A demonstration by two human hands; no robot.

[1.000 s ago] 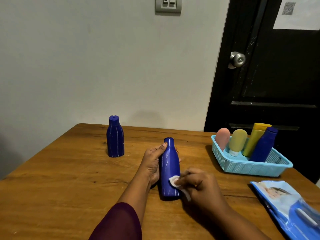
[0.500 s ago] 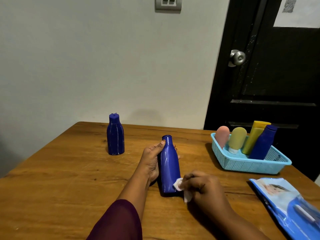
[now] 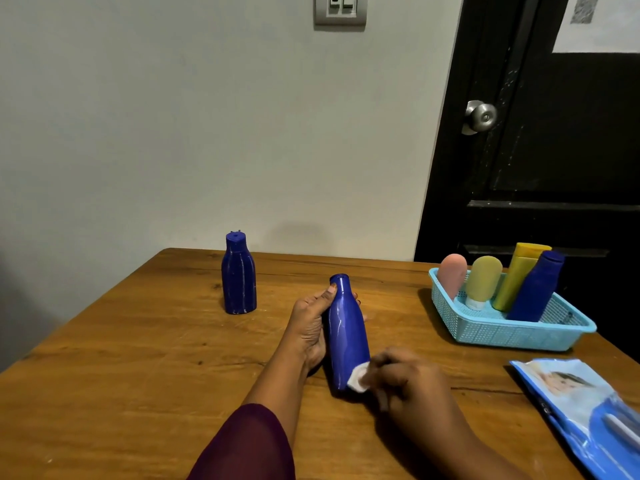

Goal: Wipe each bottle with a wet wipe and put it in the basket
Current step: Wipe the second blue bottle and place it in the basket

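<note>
Two hands work on one blue bottle (image 3: 348, 336) near the middle of a wooden table (image 3: 138, 358). It stands tilted, base on the wood and open neck leaning toward 11 o'clock. From it, a second blue bottle (image 3: 239, 273) stands upright and alone at about 10 o'clock, well apart. At 2 o'clock sits a light blue basket (image 3: 498, 332) holding four items: a pink tube (image 3: 451, 275), a yellow-green tube (image 3: 483, 280), a yellow bottle (image 3: 519, 271) and a dark blue bottle (image 3: 535, 289), all leaning toward the back. At 4 o'clock a blue wipe pack (image 3: 581, 407) lies flat, cut off by the frame's right and lower edges.

Behind the table is a plain pale wall with a switch plate (image 3: 340, 8) at 12 o'clock, its top cropped. A black door (image 3: 554, 150) with a metal knob (image 3: 481, 116) fills the upper right; a pale sheet on it is only partly in frame, and its marking is too blurred to read.

The left hand (image 3: 310, 327) grasps the bottle from its left side, thumb up along the neck, fingers wrapped behind and mostly hidden; only tips peek out on the right. A maroon sleeve (image 3: 249, 445) covers that forearm low in the frame. The right hand (image 3: 405, 379) is curled, knuckles up, pinching a small white wipe (image 3: 358, 377) against the bottle's lower right side near the base. That hand is motion-blurred, so its fingers are hard to separate, and it hides most of the wipe.
</note>
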